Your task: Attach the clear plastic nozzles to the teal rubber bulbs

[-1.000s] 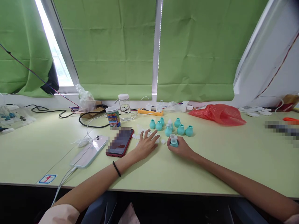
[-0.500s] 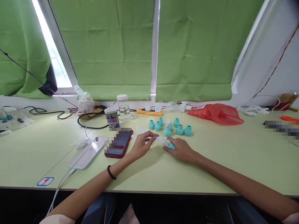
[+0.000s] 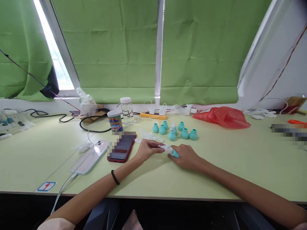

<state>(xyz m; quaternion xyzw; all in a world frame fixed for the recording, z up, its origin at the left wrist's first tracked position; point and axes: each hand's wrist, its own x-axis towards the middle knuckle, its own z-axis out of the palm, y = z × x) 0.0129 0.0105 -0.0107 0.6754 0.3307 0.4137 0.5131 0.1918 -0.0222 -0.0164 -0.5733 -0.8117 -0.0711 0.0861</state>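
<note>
Closed around a teal bulb piece (image 3: pixel 175 154) is my right hand (image 3: pixel 185 156), with the piece tilted and pointing left. A translucent white piece (image 3: pixel 168 149) sits at the bulb's left end. My left hand (image 3: pixel 150 151) pinches this white piece between thumb and fingers. Several small white pieces (image 3: pixel 153 137) lie on the table behind my left hand. Beyond my hands stand several teal bulbs (image 3: pixel 184 133) with open necks. One teal bulb (image 3: pixel 172 135) among them carries a white piece on top.
Left of my hands lie a red-cased phone (image 3: pixel 122 147) and a pale phone (image 3: pixel 90 157) with a cable. Behind are a noodle cup (image 3: pixel 115 121), a clear jar (image 3: pixel 127 111), an orange power strip (image 3: pixel 150 115) and a red plastic bag (image 3: pixel 222 117).
My left hand has moved slightly down and toward the viewer with the white piece, which now sits closer to level. More loose white pieces show behind it.
</note>
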